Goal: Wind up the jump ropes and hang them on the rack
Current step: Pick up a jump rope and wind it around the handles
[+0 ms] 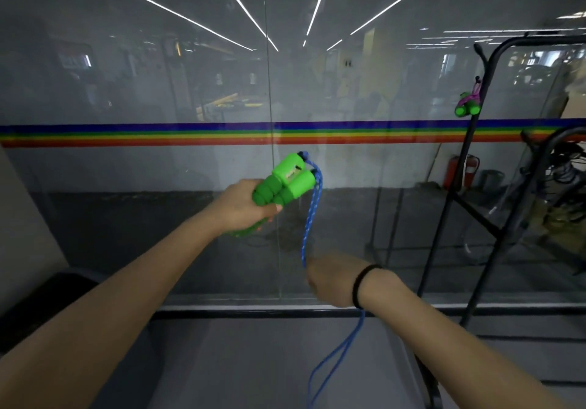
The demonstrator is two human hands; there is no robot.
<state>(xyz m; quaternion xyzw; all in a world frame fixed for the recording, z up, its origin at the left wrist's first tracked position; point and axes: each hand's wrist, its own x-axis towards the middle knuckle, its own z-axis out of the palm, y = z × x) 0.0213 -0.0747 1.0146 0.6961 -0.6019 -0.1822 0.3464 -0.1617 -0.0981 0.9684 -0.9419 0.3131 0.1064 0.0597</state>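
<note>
Gripping both green handles [285, 183] together in the left hand [241, 205], up in front of the glass wall [142, 171]. Blue rope [309, 218] running down into the right hand [329, 277], fingers closed round it, slack dangling below the wrist. Far right: wound purple rope [468, 104] hanging on the black rack [472, 167].
</note>
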